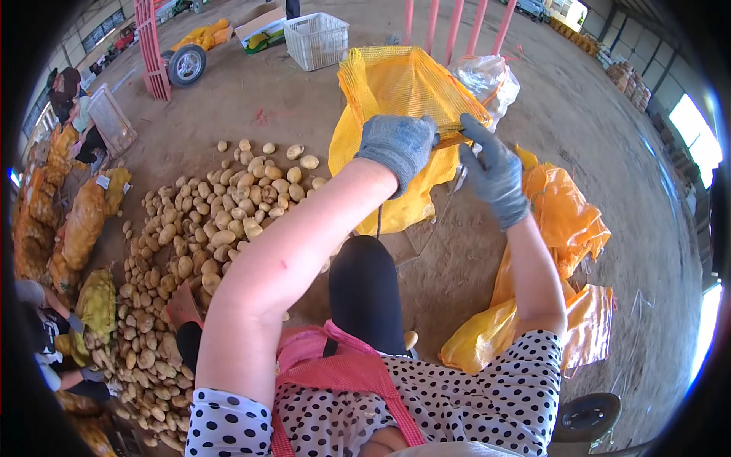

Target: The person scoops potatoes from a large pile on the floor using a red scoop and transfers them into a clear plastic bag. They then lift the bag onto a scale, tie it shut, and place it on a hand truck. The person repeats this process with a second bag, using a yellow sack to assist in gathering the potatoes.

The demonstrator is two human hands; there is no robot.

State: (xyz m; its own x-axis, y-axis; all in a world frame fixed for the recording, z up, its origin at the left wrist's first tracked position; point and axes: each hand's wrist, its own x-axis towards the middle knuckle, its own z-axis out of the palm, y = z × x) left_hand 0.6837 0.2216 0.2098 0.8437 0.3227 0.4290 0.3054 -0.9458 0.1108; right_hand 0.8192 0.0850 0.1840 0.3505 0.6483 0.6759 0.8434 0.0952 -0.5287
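Observation:
My left hand [398, 147], in a grey-blue knit glove, is closed on the rim of a yellow mesh sack [388, 108]. Beside it my right hand [494, 171], gloved alike, has its fingertips at the sack's right edge; whether it grips the mesh cannot be told. The sack's mouth spreads open beyond my hands, and its lower part hangs down before my knee. A large heap of potatoes [225, 208] lies on the ground to the left. A clear plastic bag [485, 80] is just behind the sack.
Orange mesh sacks [557, 200] lie at the right, with a wheel [588, 414] below. A white plastic crate [317, 41], a cardboard box [260, 28] and a wheeled red frame [153, 54] stand ahead. Filled sacks [85, 223] and other people, one with gloved hands [74, 323], are at the left.

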